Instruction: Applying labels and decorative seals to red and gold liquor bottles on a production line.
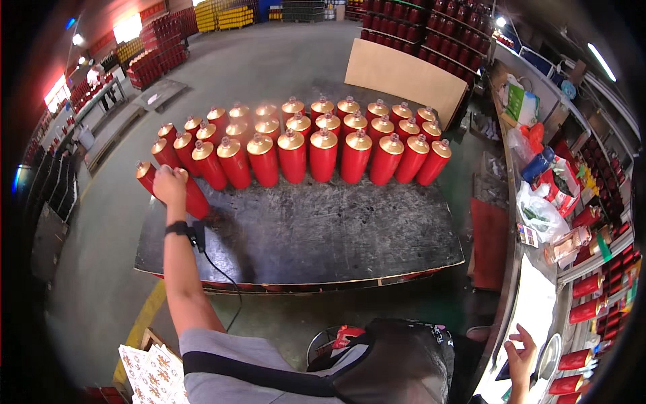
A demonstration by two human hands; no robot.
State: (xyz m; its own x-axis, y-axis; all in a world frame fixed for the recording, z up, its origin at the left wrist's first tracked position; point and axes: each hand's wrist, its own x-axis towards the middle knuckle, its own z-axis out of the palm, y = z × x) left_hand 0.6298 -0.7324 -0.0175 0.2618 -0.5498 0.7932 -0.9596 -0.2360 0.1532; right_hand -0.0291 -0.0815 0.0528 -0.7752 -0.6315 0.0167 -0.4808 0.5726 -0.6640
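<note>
Several red cylinders with gold domed tops [293,159] stand upright in rows on a dark, scuffed table [336,229]. My left hand [169,183] is closed around the top of one red cylinder [196,203] at the near left end of the rows; the hand covers its cap. Just left of that hand, another red cylinder [143,173] is partly hidden. My right hand [520,353] hangs over the side counter at lower right, fingers apart and holding nothing that I can see. A white round dish [551,355] lies beside it.
Along the right runs a counter [511,283] with plastic bags [542,212] and a blue roll-shaped thing [537,165]. Beyond it, more red cylinders [587,311] lie on a rack. A tan board [404,77] leans behind the table. Printed cartons [153,374] sit at lower left.
</note>
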